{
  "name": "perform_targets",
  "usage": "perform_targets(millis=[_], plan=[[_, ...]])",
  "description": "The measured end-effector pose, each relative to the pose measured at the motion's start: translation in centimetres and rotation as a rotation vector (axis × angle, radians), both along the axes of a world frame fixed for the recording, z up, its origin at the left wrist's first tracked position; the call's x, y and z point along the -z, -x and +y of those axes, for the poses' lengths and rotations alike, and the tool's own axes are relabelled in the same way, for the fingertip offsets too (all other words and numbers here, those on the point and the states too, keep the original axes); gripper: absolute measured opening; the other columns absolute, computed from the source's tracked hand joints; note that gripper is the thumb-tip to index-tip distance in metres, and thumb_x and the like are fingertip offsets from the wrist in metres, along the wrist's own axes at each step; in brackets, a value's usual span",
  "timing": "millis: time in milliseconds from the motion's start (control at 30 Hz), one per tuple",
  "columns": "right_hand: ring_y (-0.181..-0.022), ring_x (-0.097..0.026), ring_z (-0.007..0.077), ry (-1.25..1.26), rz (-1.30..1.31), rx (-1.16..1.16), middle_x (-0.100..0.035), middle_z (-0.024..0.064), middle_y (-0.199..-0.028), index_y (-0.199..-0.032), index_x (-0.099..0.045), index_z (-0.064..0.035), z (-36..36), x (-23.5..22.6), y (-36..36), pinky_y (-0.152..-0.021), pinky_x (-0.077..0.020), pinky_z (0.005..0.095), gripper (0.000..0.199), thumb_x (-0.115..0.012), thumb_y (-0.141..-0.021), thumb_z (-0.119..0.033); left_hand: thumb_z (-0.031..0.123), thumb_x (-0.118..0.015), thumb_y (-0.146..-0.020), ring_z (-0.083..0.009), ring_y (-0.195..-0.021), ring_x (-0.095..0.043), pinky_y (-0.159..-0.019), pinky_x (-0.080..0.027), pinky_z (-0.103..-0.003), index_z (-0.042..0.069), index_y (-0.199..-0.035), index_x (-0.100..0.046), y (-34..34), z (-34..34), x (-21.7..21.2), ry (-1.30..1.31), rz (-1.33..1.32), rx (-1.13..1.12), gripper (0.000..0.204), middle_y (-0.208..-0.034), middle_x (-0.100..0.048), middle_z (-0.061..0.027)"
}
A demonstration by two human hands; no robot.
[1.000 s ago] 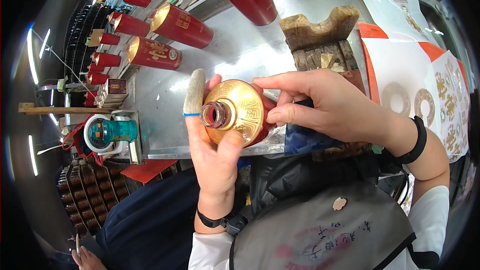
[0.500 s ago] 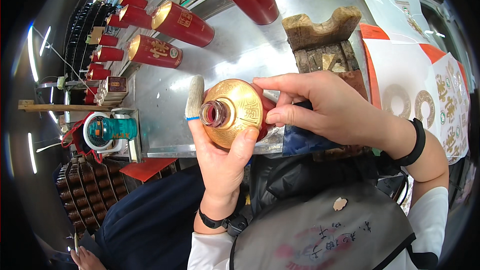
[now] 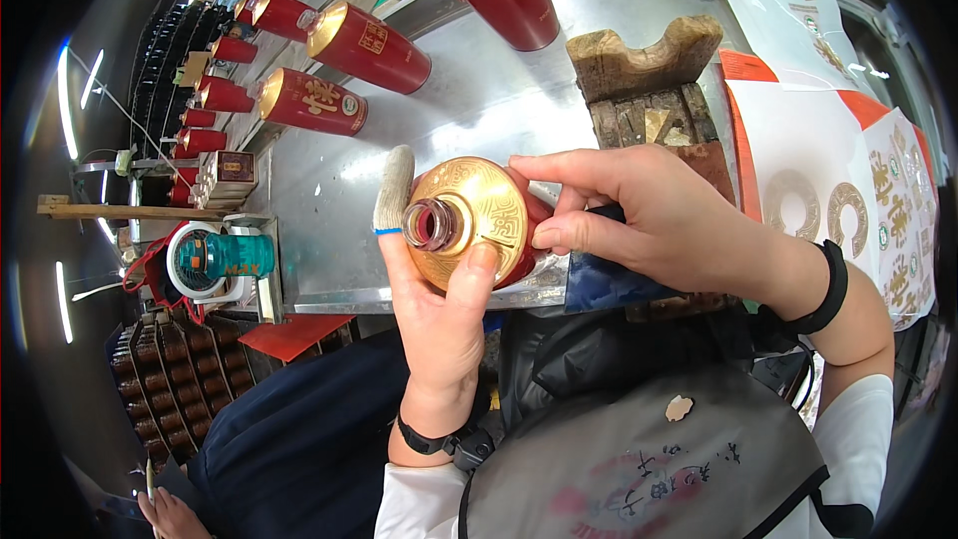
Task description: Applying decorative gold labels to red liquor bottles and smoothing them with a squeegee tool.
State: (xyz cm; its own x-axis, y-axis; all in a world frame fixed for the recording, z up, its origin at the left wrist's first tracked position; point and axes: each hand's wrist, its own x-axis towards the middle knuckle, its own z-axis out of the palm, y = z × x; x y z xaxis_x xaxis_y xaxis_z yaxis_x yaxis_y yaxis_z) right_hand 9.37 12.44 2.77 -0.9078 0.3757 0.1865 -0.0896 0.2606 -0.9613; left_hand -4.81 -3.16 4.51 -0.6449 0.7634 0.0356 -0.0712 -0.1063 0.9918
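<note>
A red bottle with a gold patterned shoulder and a bare glass neck is held in front of me, its mouth tilted toward me. My left hand grips it, thumb on the gold shoulder and a knit-covered finger along its left side. At the bottle's right side are the thumb and forefinger of my right hand, their tips against its red wall. Whether a small piece lies under those tips I cannot tell. The bottle's base is hidden.
Red bottles stand on the metal table and along a line at the left. A notched wooden rest is to the right, beside sheets of gold stickers. A small fan sits left. Another person's hand shows lower left.
The held bottle has turned slightly, shifting its gold pattern, and my left thumb has slid a little left and up. Several bottles in the line at the left have shifted.
</note>
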Motion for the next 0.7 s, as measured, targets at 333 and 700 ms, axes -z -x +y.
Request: perform_targets(millis=[333,700], plan=[[-0.075,-0.065,0.0132,-0.070,-0.005,0.013,-0.070,0.0093,-0.084,-0.138,-0.059,0.0016,-0.11,-0.15,0.00,-0.072,-0.0513,0.0276,0.049,-0.074,-0.093,-0.013,0.005,-0.072,-0.089,-0.0233,-0.129,-0.055,-0.110,-0.045,-0.038,0.002,-0.157,-0.025,0.36,0.07,0.50,0.022,0.053,0.022,0.083,-0.141,-0.052,-0.0144],[-0.075,-0.061,0.0095,0.006,-0.014,0.002,-0.068,0.0065,-0.083,-0.139,-0.058,0.0016,-0.17,-0.14,-0.01,-0.072,-0.0501,0.0258,0.049,-0.073,-0.094,-0.011,0.010,-0.075,-0.087,-0.0250,-0.130,-0.055,-0.110,-0.046,-0.039,0.004,-0.160,-0.018,0.77,-0.22,0.64,-0.039,-0.018,0.080,0.093,-0.144,-0.049,-0.0156]])
